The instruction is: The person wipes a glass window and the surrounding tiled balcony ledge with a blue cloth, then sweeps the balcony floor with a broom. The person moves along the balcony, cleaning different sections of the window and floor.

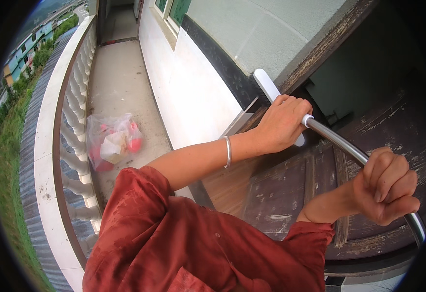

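Both my hands are closed round a shiny metal pole (342, 142) with a flat, white, round-ended head (266, 84), shaped like a flat mop. It bends in the picture towards the lower right. My left hand (285, 122) grips it close to the white head and covers part of that head. Farther down the shaft, my right hand (388, 182) is wrapped round it in a fist. The white head is held up by the corner of the wall, beside the worn wooden door frame (315, 48); whether it touches the wall I cannot tell.
A worn brown wooden door (315, 180) stands beyond my hands, with a dark room behind. At left, a white balustrade (50, 141) edges the balcony. A clear plastic bag (115, 138) with red and white things lies on the concrete floor (120, 73). A window (176, 12) is farther along.
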Motion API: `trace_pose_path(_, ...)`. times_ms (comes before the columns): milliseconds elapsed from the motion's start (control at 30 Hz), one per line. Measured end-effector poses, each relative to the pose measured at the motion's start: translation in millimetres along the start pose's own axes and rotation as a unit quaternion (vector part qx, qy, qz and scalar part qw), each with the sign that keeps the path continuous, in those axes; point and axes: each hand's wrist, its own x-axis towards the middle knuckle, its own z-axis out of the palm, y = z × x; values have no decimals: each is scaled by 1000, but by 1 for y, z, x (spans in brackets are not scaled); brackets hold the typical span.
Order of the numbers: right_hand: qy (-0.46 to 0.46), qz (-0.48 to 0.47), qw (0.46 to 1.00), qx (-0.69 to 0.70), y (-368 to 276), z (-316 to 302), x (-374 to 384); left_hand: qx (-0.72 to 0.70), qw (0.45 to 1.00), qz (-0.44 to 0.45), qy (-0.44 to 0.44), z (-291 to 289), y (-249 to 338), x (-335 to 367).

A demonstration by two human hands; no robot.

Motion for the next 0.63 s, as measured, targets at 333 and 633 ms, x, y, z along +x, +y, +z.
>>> trace_pose_path(333,61,-49,994,75,113,-14,39,30,994,36,-99,-41,-103,46)
trace_pose_path(633,-81,85,987,110,136,-14,101,-57,994,30,-86,-57,-139,68)
